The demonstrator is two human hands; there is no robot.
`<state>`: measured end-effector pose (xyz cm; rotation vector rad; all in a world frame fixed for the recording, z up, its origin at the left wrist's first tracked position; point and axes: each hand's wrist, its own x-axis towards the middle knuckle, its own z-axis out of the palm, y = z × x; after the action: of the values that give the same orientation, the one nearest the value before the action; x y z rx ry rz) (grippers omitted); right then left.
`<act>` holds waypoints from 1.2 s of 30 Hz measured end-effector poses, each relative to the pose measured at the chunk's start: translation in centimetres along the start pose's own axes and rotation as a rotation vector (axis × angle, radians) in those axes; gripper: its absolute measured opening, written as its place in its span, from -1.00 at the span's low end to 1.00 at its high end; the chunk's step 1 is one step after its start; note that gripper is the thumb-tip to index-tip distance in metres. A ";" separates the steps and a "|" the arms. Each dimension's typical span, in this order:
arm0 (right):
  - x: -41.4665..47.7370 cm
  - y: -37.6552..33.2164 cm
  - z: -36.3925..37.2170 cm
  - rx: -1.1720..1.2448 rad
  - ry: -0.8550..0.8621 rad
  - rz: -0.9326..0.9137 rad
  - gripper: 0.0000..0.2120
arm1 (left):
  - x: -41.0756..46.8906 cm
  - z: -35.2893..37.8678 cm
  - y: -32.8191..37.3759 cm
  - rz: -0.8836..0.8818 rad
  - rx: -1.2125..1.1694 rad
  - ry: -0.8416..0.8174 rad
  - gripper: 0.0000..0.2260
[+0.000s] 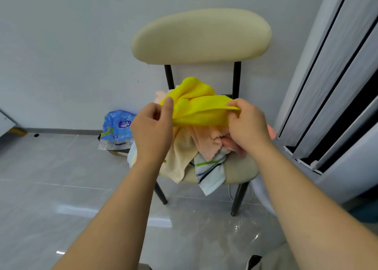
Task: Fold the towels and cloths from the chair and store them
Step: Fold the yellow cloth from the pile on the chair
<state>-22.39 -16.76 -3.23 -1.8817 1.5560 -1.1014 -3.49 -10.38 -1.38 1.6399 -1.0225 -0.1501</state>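
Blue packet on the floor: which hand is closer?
Left. The left hand is just right of the blue packet; the right hand is farther right, past the yellow cloth.

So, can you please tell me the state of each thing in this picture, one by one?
yellow cloth: unfolded, bunched, held above the seat by both hands.
left hand: pinches the yellow cloth's left end.
right hand: pinches its right edge.
peach cloth: crumpled on the seat.
striped towel: unfolded, hanging over the seat's front edge.
chair: upright, by the wall.
blue packet: on the floor, left of the chair.
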 end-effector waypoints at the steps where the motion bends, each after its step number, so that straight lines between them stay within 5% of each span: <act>1: -0.1 -0.3 0.0 0.078 0.030 0.004 -0.78 | 0.3 -0.2 -0.6 -0.126 -0.062 0.003 -0.66; 4: -0.1 -1.3 0.4 0.279 0.114 0.011 -0.87 | 1.3 -1.1 -2.2 -0.545 -0.386 0.052 -0.83; 9: -0.4 -2.2 0.5 0.310 0.183 -0.052 -0.89 | 2.3 -3.3 -2.8 -1.024 -0.930 0.038 -0.62; 14: -0.8 -2.5 1.0 0.270 0.132 -0.050 -0.86 | 1.5 -4.3 -2.4 -1.246 -1.034 -0.028 -0.42; 18: -0.7 -2.5 1.2 0.274 0.123 -0.022 -0.82 | -0.4 -4.0 -2.2 -1.407 -0.904 -0.084 -0.05; 28: -0.9 -2.9 1.1 0.320 0.133 0.020 -0.67 | -0.5 -4.1 -3.7 -1.431 -0.950 -0.095 -0.32; 32: -1.3 -3.1 1.5 0.252 0.132 -0.126 -0.69 | 0.0 -4.2 -2.9 -1.139 -0.867 -0.119 -0.34; 36: -1.6 -3.3 2.1 0.124 0.232 -0.337 -0.74 | 1.4 -4.9 -1.8 -0.810 -0.768 -0.070 -0.12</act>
<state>-18.79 -14.67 -2.41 -2.0370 1.2749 -1.5735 1.18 -7.75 -0.56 1.2274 -0.2146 -1.0120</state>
